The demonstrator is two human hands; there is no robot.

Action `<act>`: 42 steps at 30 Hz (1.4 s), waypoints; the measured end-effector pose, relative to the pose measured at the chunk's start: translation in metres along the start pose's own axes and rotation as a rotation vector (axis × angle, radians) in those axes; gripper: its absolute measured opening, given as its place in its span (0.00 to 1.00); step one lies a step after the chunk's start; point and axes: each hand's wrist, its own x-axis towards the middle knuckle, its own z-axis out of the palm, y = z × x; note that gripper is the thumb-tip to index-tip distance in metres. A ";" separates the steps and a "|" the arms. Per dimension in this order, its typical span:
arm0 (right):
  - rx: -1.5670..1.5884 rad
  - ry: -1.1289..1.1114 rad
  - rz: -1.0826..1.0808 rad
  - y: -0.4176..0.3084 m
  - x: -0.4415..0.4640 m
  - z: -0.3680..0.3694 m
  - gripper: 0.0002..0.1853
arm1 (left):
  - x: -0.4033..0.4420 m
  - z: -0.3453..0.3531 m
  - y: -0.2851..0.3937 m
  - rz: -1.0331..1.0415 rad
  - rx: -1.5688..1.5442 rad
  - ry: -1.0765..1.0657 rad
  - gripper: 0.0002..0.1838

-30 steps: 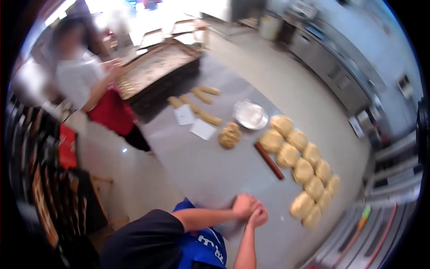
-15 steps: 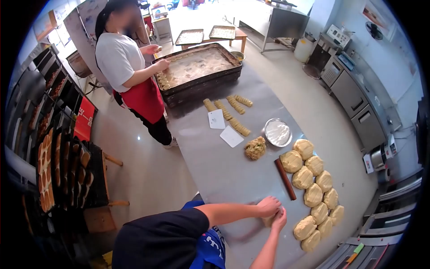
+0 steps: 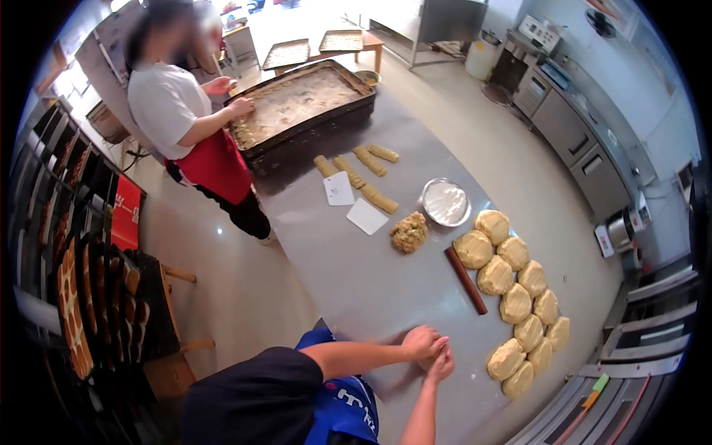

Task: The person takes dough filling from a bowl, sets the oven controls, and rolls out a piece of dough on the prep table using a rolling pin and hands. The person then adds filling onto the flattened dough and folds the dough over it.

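My left hand [image 3: 421, 342] and my right hand [image 3: 441, 363] meet over the steel table, fingers curled round a piece of dough [image 3: 426, 363]. Most of the dough is hidden beneath the hands. To their right lie several round, pale-yellow dough portions [image 3: 515, 303] in rows. A brown rolling pin [image 3: 466, 281] rests between these and the middle of the table. Beyond it sit a lump of crumbly filling [image 3: 409, 233] and a metal bowl [image 3: 446, 202] with white powder or paste inside.
Two white scrapers [image 3: 367, 216] lie near sliced dough strips [image 3: 380, 198]. A person in a red apron [image 3: 216, 165] handles small pieces at a large black-rimmed tray [image 3: 311, 132] at the far end. Loaded racks [image 3: 74, 311] stand left; a steel counter [image 3: 571, 122] runs along the right wall.
The view has shifted slightly, so the table and its contents appear further left. My hands stay together on the dough, and the co-worker's hands remain by the tray's edge.
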 end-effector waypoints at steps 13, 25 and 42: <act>-0.477 0.076 -0.019 -0.014 0.056 0.003 0.29 | 0.063 -0.005 0.028 -0.012 0.287 -0.256 0.16; -0.229 0.133 -0.500 0.012 -0.039 -0.026 0.28 | -0.051 -0.037 -0.023 0.464 0.137 -0.142 0.20; -0.653 0.075 -0.056 -0.009 0.043 0.000 0.18 | 0.052 0.000 0.011 0.051 0.433 -0.308 0.17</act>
